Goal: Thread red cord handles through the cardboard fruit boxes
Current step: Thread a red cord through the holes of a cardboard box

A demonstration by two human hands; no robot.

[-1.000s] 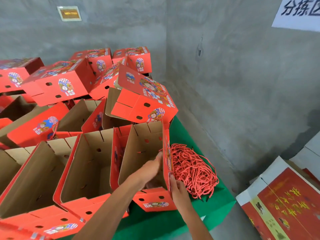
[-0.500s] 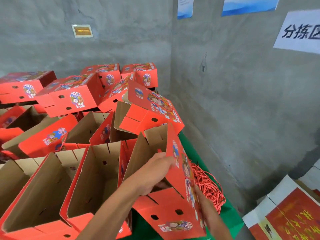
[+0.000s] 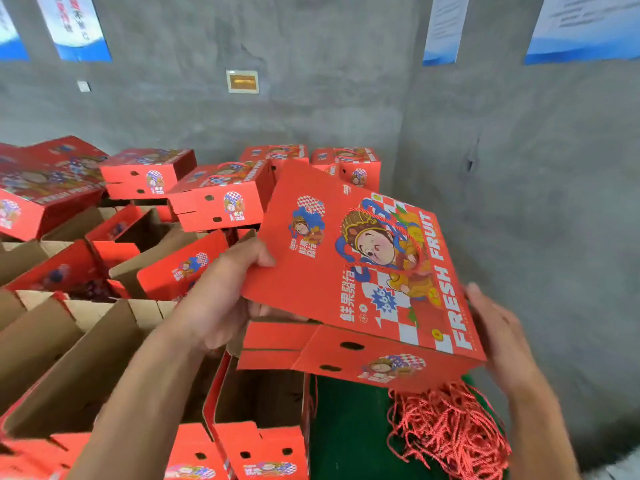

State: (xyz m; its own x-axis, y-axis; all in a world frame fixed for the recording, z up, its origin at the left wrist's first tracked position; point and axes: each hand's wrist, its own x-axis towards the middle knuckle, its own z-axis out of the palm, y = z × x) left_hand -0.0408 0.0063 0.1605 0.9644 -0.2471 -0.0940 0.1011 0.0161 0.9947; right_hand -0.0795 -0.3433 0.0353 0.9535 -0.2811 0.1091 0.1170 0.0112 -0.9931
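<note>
Head view: one fruit box [image 3: 349,271] gripped by left hand [image 3: 221,299], right hand [image 3: 498,334] flat against it

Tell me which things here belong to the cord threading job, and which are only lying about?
Job: held box, left hand, right hand, cords, open boxes.

Lying about: wall posters, wall plate, green table.

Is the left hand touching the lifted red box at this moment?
Touching. The head view shows the left hand holding the lifted red box at its left edge, thumb lying on the printed top face and fingers going underneath.
</note>
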